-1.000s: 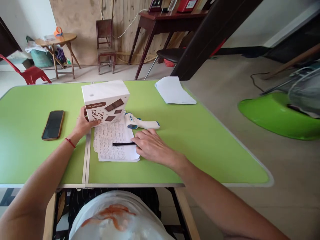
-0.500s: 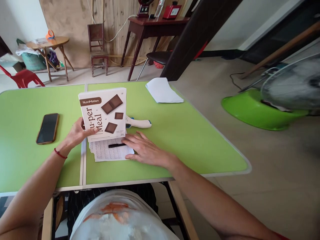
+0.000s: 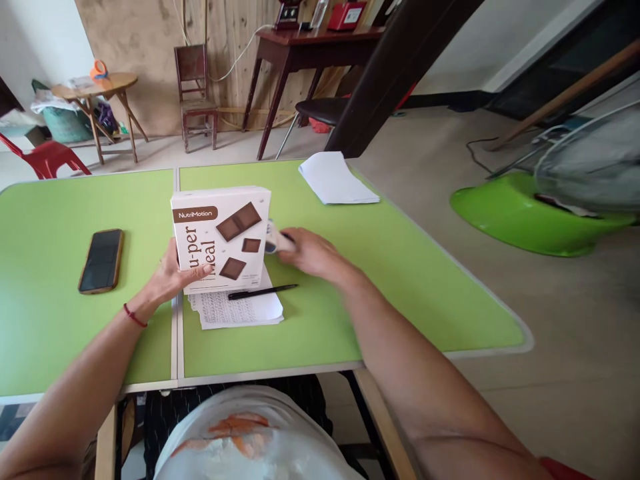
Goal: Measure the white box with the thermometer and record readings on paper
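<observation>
My left hand [image 3: 173,273] holds a white NutriMotion box [image 3: 230,267] upright over the table, thumb across its front and the other fingers behind it. The box shows brown chocolate squares. Just right of it, my right hand [image 3: 313,252] closes around the white handle [image 3: 274,240] of a tool, whose other end is hidden behind the box. Below the box lies a handwritten sheet of paper [image 3: 255,312], partly covered by it. A black pen [image 3: 263,292] rests across that paper, its tip end to the left or right unclear.
A phone [image 3: 101,261] lies on the left half of the green table [image 3: 400,293]. White papers [image 3: 337,179] sit at its far right edge. Beyond are a dark slanted post [image 3: 395,73], a wooden chair [image 3: 195,100] and a green basin [image 3: 525,217] by a fan.
My right hand has moved from the pen and paper up to the tool's white handle and gripped it. The pen is now uncovered. The box stays in my left hand.
</observation>
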